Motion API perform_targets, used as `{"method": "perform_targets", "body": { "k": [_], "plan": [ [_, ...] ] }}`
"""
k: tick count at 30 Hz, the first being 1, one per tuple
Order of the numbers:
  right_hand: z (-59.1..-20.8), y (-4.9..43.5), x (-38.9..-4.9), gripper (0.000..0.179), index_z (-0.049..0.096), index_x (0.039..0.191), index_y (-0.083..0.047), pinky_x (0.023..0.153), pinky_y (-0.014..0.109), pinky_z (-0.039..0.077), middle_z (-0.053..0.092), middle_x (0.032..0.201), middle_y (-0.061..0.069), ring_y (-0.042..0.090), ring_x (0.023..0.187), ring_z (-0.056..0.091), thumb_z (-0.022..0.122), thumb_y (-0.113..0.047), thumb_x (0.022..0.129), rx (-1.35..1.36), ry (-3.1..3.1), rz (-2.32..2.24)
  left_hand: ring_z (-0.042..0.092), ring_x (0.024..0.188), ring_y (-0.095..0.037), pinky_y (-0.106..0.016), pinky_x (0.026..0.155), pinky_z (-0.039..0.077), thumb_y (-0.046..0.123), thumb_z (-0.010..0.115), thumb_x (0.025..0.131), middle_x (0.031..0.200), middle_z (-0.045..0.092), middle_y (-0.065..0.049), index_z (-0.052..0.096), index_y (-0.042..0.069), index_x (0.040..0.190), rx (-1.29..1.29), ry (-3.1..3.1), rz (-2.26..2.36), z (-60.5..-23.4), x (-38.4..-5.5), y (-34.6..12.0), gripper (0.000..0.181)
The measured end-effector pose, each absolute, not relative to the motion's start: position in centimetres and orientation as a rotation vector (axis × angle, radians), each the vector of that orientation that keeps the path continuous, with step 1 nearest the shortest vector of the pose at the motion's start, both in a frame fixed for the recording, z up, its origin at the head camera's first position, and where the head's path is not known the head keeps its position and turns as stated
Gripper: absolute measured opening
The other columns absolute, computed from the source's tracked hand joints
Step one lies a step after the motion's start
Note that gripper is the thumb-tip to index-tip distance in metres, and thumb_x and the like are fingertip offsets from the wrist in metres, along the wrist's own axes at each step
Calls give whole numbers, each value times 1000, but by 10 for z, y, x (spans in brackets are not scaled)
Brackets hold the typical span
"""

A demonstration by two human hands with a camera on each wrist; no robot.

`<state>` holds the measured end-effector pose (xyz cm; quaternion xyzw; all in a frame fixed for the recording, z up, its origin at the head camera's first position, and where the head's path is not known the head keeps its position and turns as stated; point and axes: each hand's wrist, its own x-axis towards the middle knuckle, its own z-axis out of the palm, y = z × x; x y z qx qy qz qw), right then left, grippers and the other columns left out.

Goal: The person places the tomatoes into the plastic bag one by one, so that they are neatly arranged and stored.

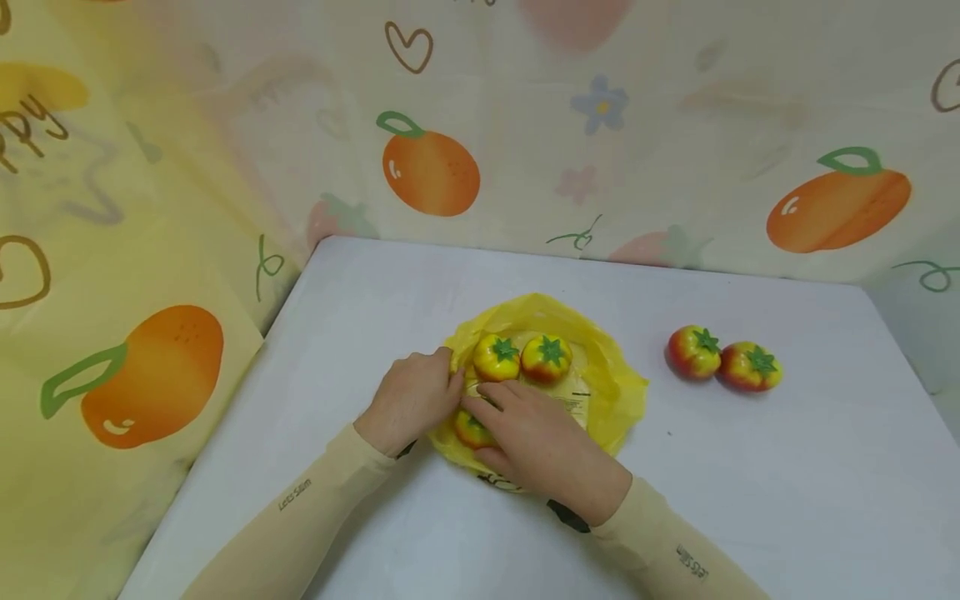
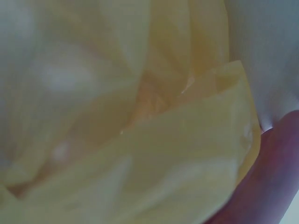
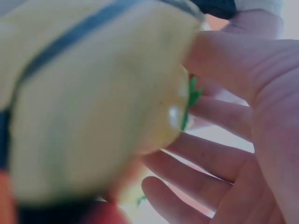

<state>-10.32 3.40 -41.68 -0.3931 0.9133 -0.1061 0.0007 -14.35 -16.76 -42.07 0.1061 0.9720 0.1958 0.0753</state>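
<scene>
A yellow plastic bag (image 1: 628,390) lies spread open on the white table, its mouth facing up. Two yellow-red toy tomatoes (image 1: 547,359) with green star-shaped tops sit side by side in its far part. At the near left of the bag, my right hand (image 1: 536,442) holds a third toy tomato (image 1: 472,430), thumb on one side and fingers on the other. In the right wrist view that tomato (image 3: 174,116) is partly hidden by the bag's blurred film. My left hand (image 1: 412,396) grips the bag's left rim. The left wrist view is filled by yellow film (image 2: 163,158), with a finger (image 2: 275,172) at its edge.
Two more toy tomatoes (image 1: 723,362) lie touching each other on the table (image 1: 825,467), right of the bag. Fabric walls printed with oranges (image 1: 431,173) stand along the back and left of the table.
</scene>
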Motion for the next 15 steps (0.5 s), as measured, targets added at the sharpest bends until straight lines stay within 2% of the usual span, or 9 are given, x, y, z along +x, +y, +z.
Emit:
{"method": "perform_targets", "body": {
  "k": [5,15],
  "plan": [
    [-406,47,-106,63,59,151,-18,114,44,53,63,148,3,24,131,62,80,-44,98,-1106,2838,-425,50,47,-17,-25,44,38,24,57,109,62,53,-3,60,4,90,350,2923,578,-422,-145,-167,28],
    [-379,112,-119,66,58,153,-20,116,52,52,64,149,5,29,138,62,80,-46,97,-735,2958,-540,51,49,-19,-28,45,38,27,57,109,63,52,-4,59,4,91,315,2920,583,-422,-144,-167,29]
  ]
}}
